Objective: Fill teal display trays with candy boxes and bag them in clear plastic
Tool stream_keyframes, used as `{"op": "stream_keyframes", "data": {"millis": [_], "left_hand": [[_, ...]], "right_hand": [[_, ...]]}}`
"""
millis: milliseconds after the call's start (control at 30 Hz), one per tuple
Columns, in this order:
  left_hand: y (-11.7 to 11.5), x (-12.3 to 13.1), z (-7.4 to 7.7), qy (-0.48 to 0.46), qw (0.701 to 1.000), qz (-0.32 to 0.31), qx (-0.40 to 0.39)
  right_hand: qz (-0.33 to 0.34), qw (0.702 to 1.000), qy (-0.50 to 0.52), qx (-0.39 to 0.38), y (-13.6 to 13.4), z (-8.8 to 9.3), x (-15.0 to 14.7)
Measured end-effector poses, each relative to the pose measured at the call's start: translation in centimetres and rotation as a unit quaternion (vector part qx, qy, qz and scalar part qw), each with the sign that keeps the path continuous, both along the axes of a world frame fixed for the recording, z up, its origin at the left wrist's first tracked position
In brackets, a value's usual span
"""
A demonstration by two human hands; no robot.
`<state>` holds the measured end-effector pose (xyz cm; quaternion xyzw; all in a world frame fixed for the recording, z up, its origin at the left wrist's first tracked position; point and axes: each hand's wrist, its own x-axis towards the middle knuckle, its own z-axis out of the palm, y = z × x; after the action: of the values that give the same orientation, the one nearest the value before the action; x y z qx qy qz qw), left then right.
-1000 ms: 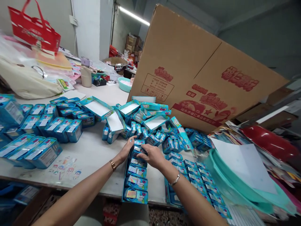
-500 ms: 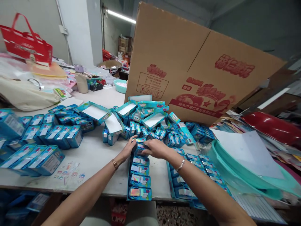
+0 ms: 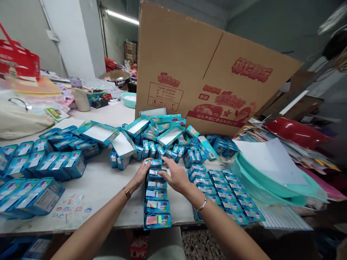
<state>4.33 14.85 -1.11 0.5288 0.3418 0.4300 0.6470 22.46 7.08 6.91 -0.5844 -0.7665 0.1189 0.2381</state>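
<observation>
A column of small blue candy boxes [image 3: 157, 206] marked "Caramelo Macizo" stands in a narrow blue display tray [image 3: 145, 213] in front of me. At its far end my left hand [image 3: 139, 175] grips the last small blue candy box [image 3: 153, 162] from the left side, its fingers partly hidden. My right hand [image 3: 175, 176] is on the other side of the column with thumb and fingers spread, close over the second-farthest box and holding nothing. More candy boxes [image 3: 217, 191] stand in filled rows to the right of my right forearm.
Open blue trays [image 3: 100, 131] with white insides lie heaped over loose boxes at the back. Behind them stands a large cardboard carton [image 3: 189, 65]. Grouped boxes [image 3: 40, 196] are at left, beside flat stickers [image 3: 72, 207]. Turquoise basins [image 3: 244, 180] stand at right.
My right hand has opened and drawn slightly off the boxes, while my left stays at the far end of the column. The view has turned to the right.
</observation>
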Motion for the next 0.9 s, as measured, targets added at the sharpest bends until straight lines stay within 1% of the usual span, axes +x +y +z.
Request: {"op": "stream_keyframes", "data": {"millis": [33, 67, 100, 133, 200, 267, 300, 367, 433, 500, 567, 633, 700, 800, 900], "left_hand": [[0.0, 0.0, 0.1, 0.004, 1.0, -0.002, 0.001], [0.1, 0.0, 0.2, 0.012, 1.0, -0.005, 0.001], [0.1, 0.1, 0.2, 0.021, 1.0, -0.009, 0.001], [0.2, 0.1, 0.3, 0.03, 0.999, -0.013, 0.003], [0.2, 0.1, 0.3, 0.045, 0.999, -0.022, 0.007], [0.2, 0.2, 0.3, 0.054, 0.998, -0.031, 0.013], [0.1, 0.3, 0.3, 0.061, 0.997, -0.035, 0.019], [-0.1, 0.6, 0.1, 0.078, 0.995, -0.048, 0.031], [-0.4, 1.0, -0.1, 0.08, 0.995, -0.062, 0.026], [-0.7, 1.2, -0.3, 0.061, 0.996, -0.069, 0.0], [-1.1, 1.2, -0.5, 0.044, 0.997, -0.062, -0.019], [-1.4, 1.0, -0.7, 0.041, 0.998, -0.043, -0.028], [-1.5, 0.8, -1.0, 0.035, 0.998, -0.028, -0.042], [-1.5, 0.6, -1.3, 0.026, 0.998, -0.024, -0.058], [-1.4, 0.6, -1.3, 0.03, 0.998, -0.025, -0.049]], "right_hand": [[-0.026, 0.998, 0.055, 0.012, 0.2, -0.4, -0.2], [-0.044, 0.993, 0.113, 0.005, 0.5, -0.9, -0.5], [-0.054, 0.983, 0.174, -0.021, 1.0, -1.5, -1.0], [-0.057, 0.968, 0.237, -0.058, 1.5, -2.3, -1.5], [-0.072, 0.921, 0.364, -0.115, 2.5, -3.9, -2.6], [-0.108, 0.879, 0.449, -0.114, 3.1, -5.3, -3.3], [-0.129, 0.868, 0.469, -0.104, 3.3, -5.9, -3.6], [-0.164, 0.859, 0.477, -0.091, 3.3, -6.6, -3.6], [-0.185, 0.856, 0.473, -0.094, 3.2, -6.8, -3.5], [-0.2, 0.857, 0.466, -0.095, 3.1, -6.8, -3.3], [-0.209, 0.86, 0.455, -0.101, 3.2, -6.7, -3.2], [-0.21, 0.86, 0.45, -0.114, 3.5, -6.6, -3.1], [-0.203, 0.854, 0.461, -0.13, 3.7, -6.7, -3.1], [-0.173, 0.831, 0.502, -0.164, 4.0, -7.2, -2.9], [-0.145, 0.805, 0.541, -0.196, 4.4, -7.8, -2.5]]}}
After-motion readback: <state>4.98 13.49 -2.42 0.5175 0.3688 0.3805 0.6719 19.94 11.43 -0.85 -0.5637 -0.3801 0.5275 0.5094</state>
